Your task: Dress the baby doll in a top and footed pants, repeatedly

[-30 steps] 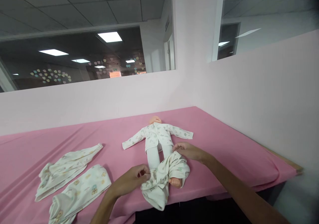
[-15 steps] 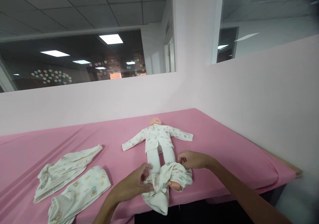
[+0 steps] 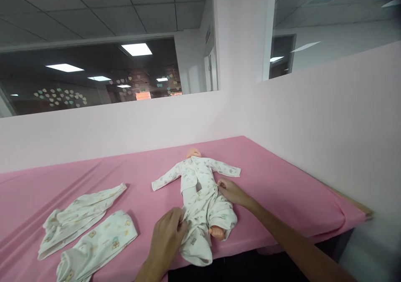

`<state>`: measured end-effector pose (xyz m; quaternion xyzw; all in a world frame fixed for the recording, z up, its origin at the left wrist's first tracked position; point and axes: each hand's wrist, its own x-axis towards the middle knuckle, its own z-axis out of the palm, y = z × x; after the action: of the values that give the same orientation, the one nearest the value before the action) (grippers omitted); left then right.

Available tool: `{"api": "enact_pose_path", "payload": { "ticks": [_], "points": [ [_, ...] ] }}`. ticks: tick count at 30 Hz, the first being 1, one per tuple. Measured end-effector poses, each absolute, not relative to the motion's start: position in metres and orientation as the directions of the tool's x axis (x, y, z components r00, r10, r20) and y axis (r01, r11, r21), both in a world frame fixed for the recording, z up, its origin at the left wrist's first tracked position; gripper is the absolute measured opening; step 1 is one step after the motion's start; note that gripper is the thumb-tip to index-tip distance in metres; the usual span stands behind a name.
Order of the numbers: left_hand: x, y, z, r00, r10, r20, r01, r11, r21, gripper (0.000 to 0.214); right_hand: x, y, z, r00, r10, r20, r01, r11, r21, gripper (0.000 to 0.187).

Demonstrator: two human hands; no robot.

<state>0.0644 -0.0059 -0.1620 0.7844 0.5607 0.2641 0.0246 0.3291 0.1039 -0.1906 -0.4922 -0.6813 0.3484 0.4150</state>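
Note:
A baby doll (image 3: 193,153) lies on its back, arms spread, in a white printed jacket (image 3: 194,174). White printed baby pants (image 3: 200,211) cover most of its legs, higher on the right side of the view than on the left. My right hand (image 3: 230,190) pinches the waistband beside the jacket's hem. Lower down, my left hand (image 3: 169,232) is closed on the opposite edge of the pants. One bare doll foot (image 3: 217,232) sticks out of the right leg opening; the other foot is hidden in the cloth.
A pink sheet (image 3: 140,171) covers the table, with folds at the left. Two folded printed baby garments (image 3: 79,211) lie to the left of the doll. A white wall (image 3: 125,127) with windows stands behind, and another wall (image 3: 328,119) bounds the right side.
The pants have been drawn up from the doll's lower legs to its thighs and hip. My right hand has moved up with the waistband; my left hand has closed on the cloth.

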Motion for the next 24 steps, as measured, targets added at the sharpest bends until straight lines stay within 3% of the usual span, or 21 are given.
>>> {"api": "enact_pose_path", "payload": {
  "ticks": [3,8,11,18,24],
  "points": [
    [0.062,-0.001,-0.175,0.127,0.872,0.472,0.859,-0.335,0.387,0.016,0.336,0.103,-0.198,-0.242,0.961,0.135,0.300,0.206,-0.931,0.026],
    [0.056,0.013,-0.163,0.097,0.964,0.246,0.588,-0.255,0.768,0.024,0.347,0.104,-0.205,-0.316,0.947,0.066,0.183,0.129,-0.975,0.036],
    [0.051,0.026,-0.155,0.080,0.992,0.096,0.443,-0.122,0.888,0.031,0.348,0.106,-0.210,-0.344,0.938,0.044,0.159,0.105,-0.982,0.032],
    [0.043,0.041,-0.160,0.243,0.953,-0.182,0.379,0.080,0.922,0.030,0.347,0.106,-0.209,-0.432,0.902,0.011,0.173,0.094,-0.980,0.021],
    [0.033,0.034,-0.160,0.493,0.837,-0.236,0.347,0.059,0.936,0.019,0.344,0.102,-0.198,-0.508,0.861,0.028,0.171,0.132,-0.976,0.027]
  ]
}}
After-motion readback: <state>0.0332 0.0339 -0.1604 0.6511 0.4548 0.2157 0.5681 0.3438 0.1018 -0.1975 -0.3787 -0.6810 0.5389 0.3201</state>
